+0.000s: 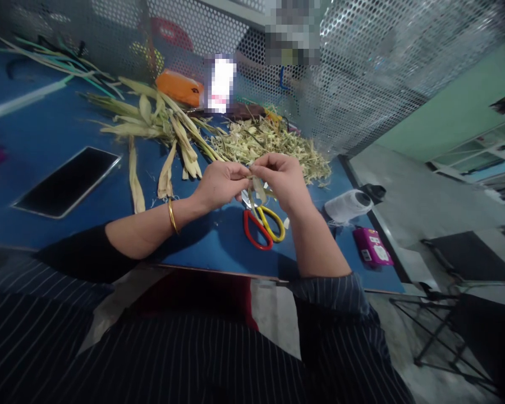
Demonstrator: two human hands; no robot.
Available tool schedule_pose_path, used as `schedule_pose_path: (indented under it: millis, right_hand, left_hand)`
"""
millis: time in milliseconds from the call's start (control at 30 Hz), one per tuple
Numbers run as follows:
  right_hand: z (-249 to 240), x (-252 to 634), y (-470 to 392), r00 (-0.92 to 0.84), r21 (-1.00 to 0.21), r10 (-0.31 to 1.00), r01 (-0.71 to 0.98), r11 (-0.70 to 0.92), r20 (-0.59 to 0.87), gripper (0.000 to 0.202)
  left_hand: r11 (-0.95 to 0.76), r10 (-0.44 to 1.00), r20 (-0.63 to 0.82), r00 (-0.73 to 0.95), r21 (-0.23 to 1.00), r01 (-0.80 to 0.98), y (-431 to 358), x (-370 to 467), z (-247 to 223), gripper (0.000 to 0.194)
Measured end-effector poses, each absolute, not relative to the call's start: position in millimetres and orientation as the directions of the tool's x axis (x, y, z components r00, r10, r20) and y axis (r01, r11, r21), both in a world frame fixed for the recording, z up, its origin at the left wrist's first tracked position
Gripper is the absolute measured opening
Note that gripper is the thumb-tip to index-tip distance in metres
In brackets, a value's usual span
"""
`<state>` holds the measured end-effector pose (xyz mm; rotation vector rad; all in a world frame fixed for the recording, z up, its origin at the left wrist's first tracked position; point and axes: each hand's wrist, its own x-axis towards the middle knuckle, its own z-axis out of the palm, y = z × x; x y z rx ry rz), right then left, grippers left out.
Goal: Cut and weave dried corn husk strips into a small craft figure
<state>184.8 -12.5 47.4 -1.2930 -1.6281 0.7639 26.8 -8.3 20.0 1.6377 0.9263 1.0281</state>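
Above the blue table my left hand point(223, 182) and my right hand point(281, 179) meet fingertip to fingertip. Both pinch a small strip of pale dried husk point(259, 189), which hangs down between them; its upper end is hidden by my fingers. Just below lies a pair of scissors point(261, 224) with one red and one yellow handle, the blades partly covered by the husk and my left fingers. To the left are dried corn husks point(166, 174), some twisted. Behind my hands spreads a heap of shredded husk point(261, 137).
A black phone-like slab point(69, 180) lies at left. At right stand a cone of white thread point(348, 206) and a purple packet point(372, 247) near the table's edge. An orange packet point(179, 88) and a lit screen point(221, 84) sit before the perforated metal panel point(353, 78).
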Motion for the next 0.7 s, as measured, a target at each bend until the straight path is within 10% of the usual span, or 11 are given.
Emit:
schedule_pose_path:
  millis: [700]
  right_hand:
    - [22.5,198.9,24.6,0.340,-0.937,0.873,0.118,0.329,0.349,0.033]
  left_hand:
    - [0.044,0.829,0.009,0.559,0.996,-0.082,-9.9,26.3,20.9,0.016]
